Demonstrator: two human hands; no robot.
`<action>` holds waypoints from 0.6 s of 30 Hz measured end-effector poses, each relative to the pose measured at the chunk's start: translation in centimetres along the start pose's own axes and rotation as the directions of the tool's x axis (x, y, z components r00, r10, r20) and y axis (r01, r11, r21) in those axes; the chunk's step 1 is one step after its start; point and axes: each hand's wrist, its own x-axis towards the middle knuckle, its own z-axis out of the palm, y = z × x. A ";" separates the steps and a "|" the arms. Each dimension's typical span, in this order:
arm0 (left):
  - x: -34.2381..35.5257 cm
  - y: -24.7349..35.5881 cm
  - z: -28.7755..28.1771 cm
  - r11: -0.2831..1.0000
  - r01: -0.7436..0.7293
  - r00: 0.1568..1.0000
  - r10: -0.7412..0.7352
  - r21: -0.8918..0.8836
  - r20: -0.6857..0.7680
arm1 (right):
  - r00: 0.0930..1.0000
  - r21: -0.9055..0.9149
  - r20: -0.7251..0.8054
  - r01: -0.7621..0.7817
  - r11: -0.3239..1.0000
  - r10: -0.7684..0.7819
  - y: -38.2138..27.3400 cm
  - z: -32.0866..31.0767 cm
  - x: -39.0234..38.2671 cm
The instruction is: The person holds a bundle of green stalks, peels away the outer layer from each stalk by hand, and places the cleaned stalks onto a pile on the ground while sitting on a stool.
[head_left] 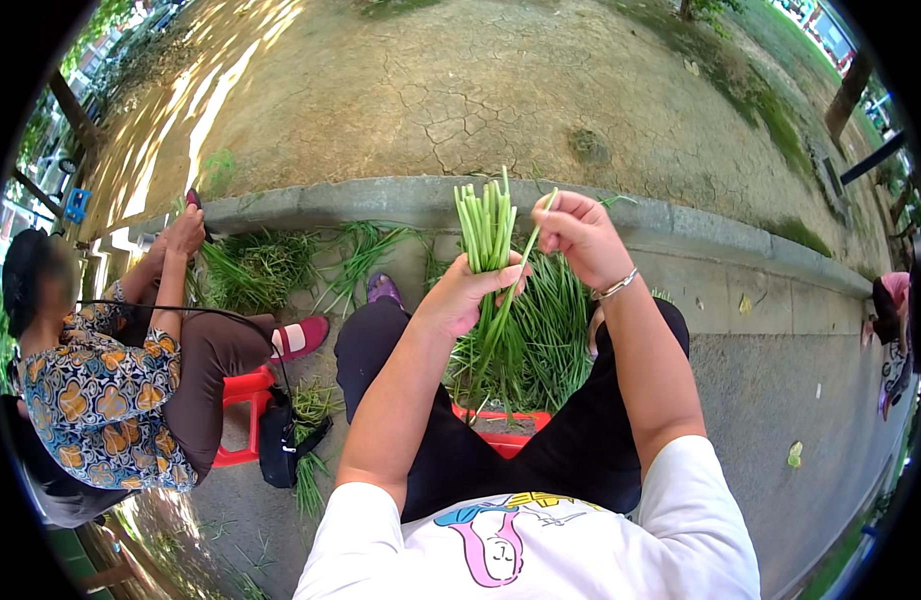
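My left hand (463, 300) is wrapped round a bunch of long green stalks (487, 228), which look like chives or a similar leafy green. Their pale cut ends point up and away from me, and the thin leaves hang below the fist. Beside the bunch, my right hand (587, 238) pinches a single green stalk (531, 243) near its upper end. The lower part of that stalk runs down to the left hand's fingertips. A large pile of the same greens (559, 330) lies on the ground between my knees, partly behind my hands.
A red plastic stool (506, 441) shows beneath me. At left, a person (101, 390) in a patterned top sits on another red stool (243, 415), near a heap of greens (256, 270) and a black bag (279, 440). A concrete curb (371, 203) crosses ahead, with cracked bare earth beyond.
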 end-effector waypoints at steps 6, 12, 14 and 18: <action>0.3 0.0 0.2 0.994 -0.019 1.000 0.018 0.110 0.006 | 0.954 0.238 -0.292 0.141 0.961 -0.067 -1.0 -1.6 0.6; 0.6 0.5 0.0 0.986 -0.135 0.981 0.146 0.094 -0.125 | 0.996 -0.129 -0.013 -0.090 0.988 0.089 -0.6 -0.8 0.1; 0.8 0.8 -0.3 0.975 -0.208 0.968 0.216 0.073 -0.128 | 0.953 -0.207 0.146 -0.233 0.950 0.265 -0.8 0.5 -0.2; 1.1 1.4 -0.4 0.976 -0.219 0.962 0.214 -0.011 -0.172 | 0.919 -0.294 0.339 -0.100 0.951 0.202 0.9 0.0 0.1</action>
